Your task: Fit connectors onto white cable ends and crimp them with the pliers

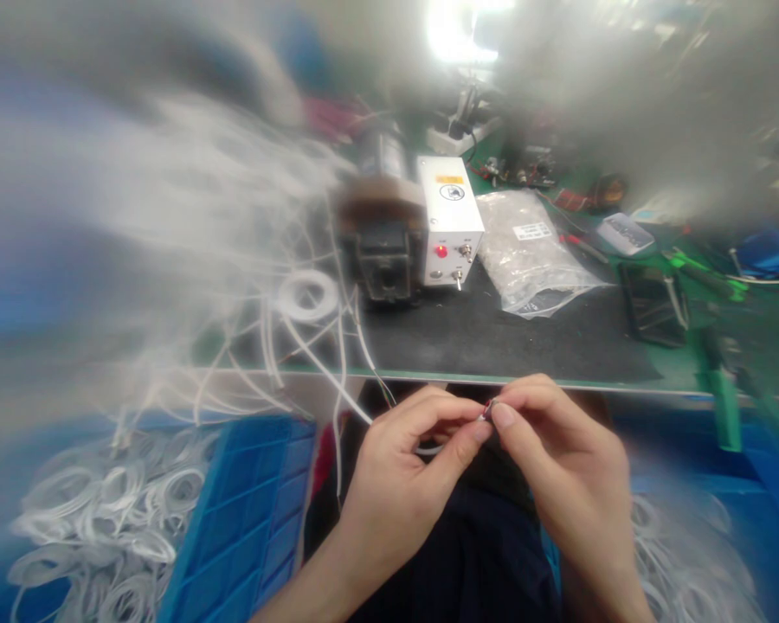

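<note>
My left hand (402,467) and my right hand (558,459) meet in front of the bench edge, over my lap. Their fingertips pinch one small dark and red part (486,410) between them. A white cable (337,381) runs from the bench down towards my left hand; whether it ends at the small part is hidden by my fingers. Behind the hands, on the dark mat (493,337), stands a white control box (449,221) with a red light and toggle switches, joined to a dark motor unit (380,247).
A clear plastic bag (532,251) lies right of the box. A blurred heap of white cables (188,225) fills the left. Blue crates hold coiled white cables at lower left (117,519) and lower right (688,554). A dark phone-like slab (653,303) and green tools (720,381) lie at the right.
</note>
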`<state>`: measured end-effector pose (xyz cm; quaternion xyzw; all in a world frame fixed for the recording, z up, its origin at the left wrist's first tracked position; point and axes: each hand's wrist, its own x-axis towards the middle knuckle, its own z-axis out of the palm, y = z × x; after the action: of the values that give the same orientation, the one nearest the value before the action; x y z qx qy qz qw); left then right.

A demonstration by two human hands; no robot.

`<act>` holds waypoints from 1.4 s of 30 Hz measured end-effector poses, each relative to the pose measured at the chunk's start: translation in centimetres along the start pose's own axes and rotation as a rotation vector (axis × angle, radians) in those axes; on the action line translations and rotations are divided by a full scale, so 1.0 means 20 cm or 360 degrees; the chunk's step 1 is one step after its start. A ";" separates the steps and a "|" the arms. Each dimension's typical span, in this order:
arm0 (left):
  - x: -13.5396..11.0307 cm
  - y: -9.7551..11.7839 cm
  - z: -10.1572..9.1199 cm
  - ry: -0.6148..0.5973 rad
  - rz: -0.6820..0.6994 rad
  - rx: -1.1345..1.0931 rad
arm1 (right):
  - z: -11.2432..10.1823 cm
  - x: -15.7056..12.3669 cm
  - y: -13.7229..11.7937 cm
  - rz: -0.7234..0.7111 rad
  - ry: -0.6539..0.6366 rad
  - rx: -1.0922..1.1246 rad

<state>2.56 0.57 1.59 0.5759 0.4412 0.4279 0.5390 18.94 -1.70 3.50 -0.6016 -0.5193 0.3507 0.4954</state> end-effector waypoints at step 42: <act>0.01 -0.03 0.03 0.0108 0.0082 -0.0122 | 0.05 -0.04 0.02 -0.0774 0.0319 -0.0550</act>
<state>3.26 0.68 0.96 0.5513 0.4276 0.4775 0.5341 17.93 -2.32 2.87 -0.5665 -0.6485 0.0675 0.5039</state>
